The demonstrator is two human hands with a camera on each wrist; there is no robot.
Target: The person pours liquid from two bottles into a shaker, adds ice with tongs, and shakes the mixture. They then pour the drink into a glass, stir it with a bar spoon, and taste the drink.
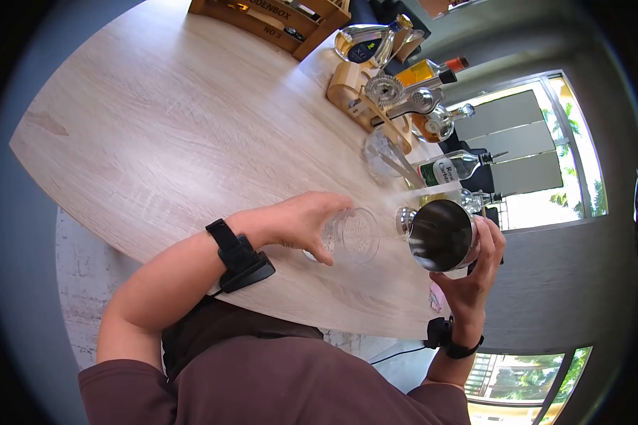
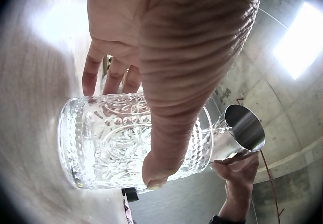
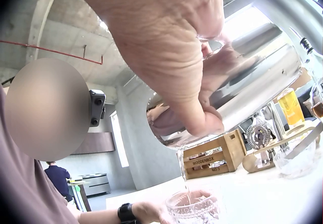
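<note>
My left hand (image 1: 301, 221) curves round a clear embossed glass (image 1: 359, 239) on the wooden table, thumb on one side and fingers on the other. Raised above it on the right, my right hand (image 1: 476, 268) grips a shiny metal shaker tin (image 3: 257, 82). The tin leans with its mouth toward the glass. From its rim a thin stream of clear liquid (image 3: 182, 169) runs down into the glass. In the left wrist view, the raised pattern of the glass shows beneath my thumb (image 2: 166, 158).
Behind the tin stands a small metal jigger (image 1: 405, 220). Farther off are a glass bowl (image 1: 377, 157) with tongs, a wooden tool stand (image 1: 345, 79) holding a strainer (image 1: 384, 91), and several bottles, one with a pourer (image 1: 455, 168). A wooden box (image 1: 266, 30) sits at the far edge.
</note>
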